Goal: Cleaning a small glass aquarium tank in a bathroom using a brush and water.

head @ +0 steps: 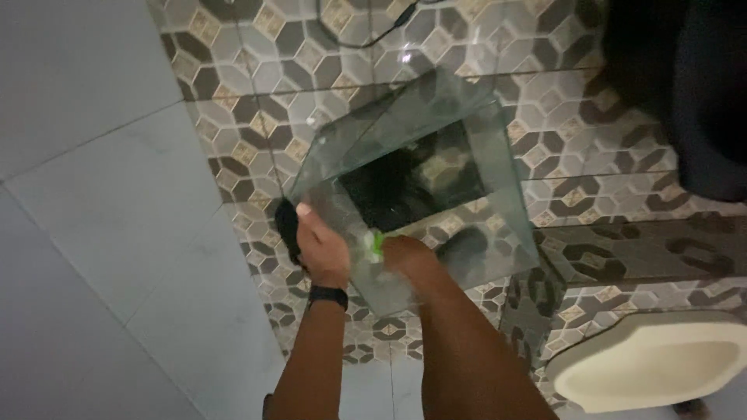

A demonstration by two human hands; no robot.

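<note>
A glass tank [420, 179] is held tilted above the patterned floor tiles [545, 101], its near rim gripped by the left hand [320, 247], while the right hand [405, 257], reaching inside, is closed on a green sponge [377, 243], with a pale toilet [654, 362] at lower right.

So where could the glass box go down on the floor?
Bare patterned floor tiles lie left of the glass tank, beside the plain white wall tiles. More bare floor runs above it, below the black cable. The right is crowded: a dark bulky thing and a cream toilet rim.
</note>
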